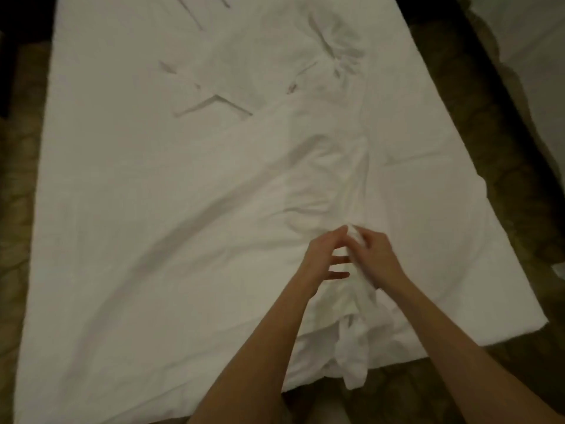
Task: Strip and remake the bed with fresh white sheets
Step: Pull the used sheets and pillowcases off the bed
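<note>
A white sheet (171,209) lies spread over the bed, creased and bunched toward the far right. A raised ridge of the sheet (360,191) runs from the bunched part down to the near edge, where a loose end (351,362) hangs over. My right hand (377,255) grips the top of this ridge, fingers curled round the cloth. My left hand (324,255) is just left of it, fingertips touching the same fold, the lower fingers spread and straight.
Patterned dark carpet (519,209) shows on the right and along the left of the bed. The bed's near edge (428,353) is close to my body. A pale surface (535,41) lies at the far right corner.
</note>
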The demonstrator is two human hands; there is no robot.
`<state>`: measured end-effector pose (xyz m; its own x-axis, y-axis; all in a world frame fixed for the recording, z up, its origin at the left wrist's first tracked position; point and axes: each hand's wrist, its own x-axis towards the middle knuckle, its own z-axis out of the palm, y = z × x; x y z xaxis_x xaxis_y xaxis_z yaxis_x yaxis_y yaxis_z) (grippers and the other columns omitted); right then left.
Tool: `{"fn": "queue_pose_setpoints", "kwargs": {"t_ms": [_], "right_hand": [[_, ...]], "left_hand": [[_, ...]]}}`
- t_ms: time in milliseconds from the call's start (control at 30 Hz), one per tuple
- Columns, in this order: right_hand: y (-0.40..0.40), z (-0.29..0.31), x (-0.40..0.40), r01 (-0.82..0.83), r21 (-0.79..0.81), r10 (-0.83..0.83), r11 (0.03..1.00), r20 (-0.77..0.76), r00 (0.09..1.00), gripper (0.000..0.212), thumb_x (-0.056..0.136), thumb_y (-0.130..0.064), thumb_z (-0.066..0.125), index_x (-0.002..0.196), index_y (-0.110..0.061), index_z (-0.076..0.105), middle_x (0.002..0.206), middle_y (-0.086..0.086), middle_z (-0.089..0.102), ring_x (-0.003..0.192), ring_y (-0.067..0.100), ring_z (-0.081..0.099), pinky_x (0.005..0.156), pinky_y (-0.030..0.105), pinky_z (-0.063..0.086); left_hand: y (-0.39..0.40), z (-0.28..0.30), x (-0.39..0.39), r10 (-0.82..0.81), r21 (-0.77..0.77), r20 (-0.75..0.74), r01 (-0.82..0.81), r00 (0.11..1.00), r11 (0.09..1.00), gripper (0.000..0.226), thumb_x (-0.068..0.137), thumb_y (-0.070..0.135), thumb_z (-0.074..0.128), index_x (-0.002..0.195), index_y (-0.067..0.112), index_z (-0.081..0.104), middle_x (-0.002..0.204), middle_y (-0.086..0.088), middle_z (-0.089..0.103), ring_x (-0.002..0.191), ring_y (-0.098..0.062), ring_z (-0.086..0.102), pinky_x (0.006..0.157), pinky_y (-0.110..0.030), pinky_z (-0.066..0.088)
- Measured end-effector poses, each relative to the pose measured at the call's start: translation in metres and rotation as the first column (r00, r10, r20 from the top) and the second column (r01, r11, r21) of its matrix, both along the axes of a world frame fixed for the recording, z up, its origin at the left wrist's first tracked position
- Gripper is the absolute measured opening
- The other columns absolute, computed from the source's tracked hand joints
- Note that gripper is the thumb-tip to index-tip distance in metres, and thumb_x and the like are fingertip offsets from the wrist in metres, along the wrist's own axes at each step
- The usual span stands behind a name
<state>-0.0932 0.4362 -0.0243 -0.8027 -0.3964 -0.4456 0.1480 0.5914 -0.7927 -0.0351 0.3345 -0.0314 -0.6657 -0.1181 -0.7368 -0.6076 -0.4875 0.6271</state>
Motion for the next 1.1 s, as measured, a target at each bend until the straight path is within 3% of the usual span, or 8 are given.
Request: {"fn": "queue_pose_setpoints", "kwargs": {"t_ms": [167, 267, 367, 433, 633, 733, 1000, 1100], "right_hand": [[-0.096, 0.001, 0.062, -0.099, -0.072, 0.104, 0.992, 0.070, 0.992, 0.050, 0.093, -0.005, 0.048, 0.142, -0.015, 0.045, 0.116, 0.009, 0.067, 0.105, 0.017, 0.065, 0.086, 0.024, 0.053], [-0.147, -0.001, 0.108, -0.255, -0.064, 0.258, 0.965, 0.043, 0.965, 0.051, 0.095, -0.011, 0.048, 0.145, -0.016, 0.040, 0.129, 0.009, 0.061, 0.110, 0.014, 0.061, 0.090, 0.021, 0.051], [-0.192, -0.010, 0.165, -0.401, -0.054, 0.404, 0.914, 0.048, 0.914, 0.050, 0.098, -0.018, 0.045, 0.147, -0.015, 0.037, 0.137, 0.009, 0.055, 0.124, 0.020, 0.054, 0.103, 0.027, 0.043], [-0.217, -0.018, 0.206, -0.490, -0.072, 0.494, 0.869, 0.054, 0.868, 0.049, 0.098, -0.017, 0.045, 0.146, -0.012, 0.038, 0.134, 0.009, 0.058, 0.123, 0.021, 0.054, 0.098, 0.024, 0.043], [-0.267, -0.053, 0.311, -0.700, -0.040, 0.699, 0.713, 0.118, 0.705, 0.048, 0.097, -0.012, 0.045, 0.144, -0.012, 0.038, 0.121, 0.007, 0.065, 0.110, 0.020, 0.062, 0.087, 0.019, 0.047], [-0.283, -0.070, 0.345, -0.764, -0.017, 0.753, 0.645, 0.183, 0.632, 0.058, 0.098, -0.008, 0.046, 0.151, -0.016, 0.026, 0.123, 0.010, 0.063, 0.112, 0.022, 0.061, 0.089, 0.022, 0.047], [-0.327, -0.076, 0.390, -0.828, -0.074, 0.824, 0.556, 0.176, 0.538, 0.061, 0.098, -0.006, 0.048, 0.152, -0.020, 0.025, 0.122, 0.011, 0.063, 0.111, 0.019, 0.061, 0.095, 0.026, 0.047], [-0.335, -0.082, 0.403, -0.910, -0.083, 0.893, 0.407, 0.244, 0.378, 0.071, 0.091, 0.001, 0.052, 0.152, -0.018, 0.022, 0.120, 0.011, 0.062, 0.106, 0.019, 0.062, 0.093, 0.028, 0.051]], "left_hand": [[-0.072, 0.010, 0.050, 0.147, -0.075, -0.025, -0.149, 0.989, 0.986, 0.025, 0.093, 0.032, 0.057, 0.075, 0.014, 0.056, 0.079, 0.000, 0.065, 0.082, -0.019, 0.064, 0.063, -0.029, 0.052], [-0.119, 0.006, 0.106, 0.249, -0.070, -0.015, -0.250, 0.968, 0.966, 0.020, 0.094, 0.029, 0.055, 0.082, 0.013, 0.058, 0.076, 0.002, 0.067, 0.075, -0.014, 0.064, 0.062, -0.027, 0.052], [-0.160, -0.008, 0.170, 0.376, -0.059, 0.061, -0.373, 0.924, 0.926, 0.033, 0.094, 0.032, 0.053, 0.108, 0.005, 0.065, 0.099, -0.009, 0.071, 0.091, -0.021, 0.068, 0.074, -0.034, 0.055], [-0.181, -0.018, 0.213, 0.471, -0.058, 0.127, -0.467, 0.873, 0.882, 0.038, 0.095, 0.034, 0.051, 0.116, 0.006, 0.066, 0.110, -0.013, 0.070, 0.104, -0.027, 0.066, 0.084, -0.040, 0.053], [-0.215, -0.047, 0.325, 0.658, -0.092, 0.239, -0.658, 0.714, 0.748, 0.032, 0.097, 0.034, 0.048, 0.115, 0.015, 0.067, 0.107, -0.007, 0.072, 0.104, -0.023, 0.066, 0.080, -0.036, 0.055], [-0.225, -0.057, 0.366, 0.715, -0.083, 0.242, -0.721, 0.655, 0.688, 0.030, 0.099, 0.032, 0.047, 0.104, 0.013, 0.069, 0.085, 0.001, 0.073, 0.085, -0.016, 0.068, 0.068, -0.030, 0.054], [-0.247, -0.073, 0.428, 0.780, -0.047, 0.136, -0.782, 0.611, 0.621, 0.025, 0.095, 0.018, 0.047, 0.094, 0.006, 0.069, 0.085, -0.004, 0.071, 0.086, -0.017, 0.068, 0.076, -0.033, 0.055], [-0.252, -0.083, 0.450, 0.750, -0.081, 0.191, -0.752, 0.633, 0.655, 0.021, 0.091, 0.011, 0.049, 0.090, -0.003, 0.064, 0.081, -0.011, 0.065, 0.080, -0.022, 0.064, 0.067, -0.029, 0.052]]}}
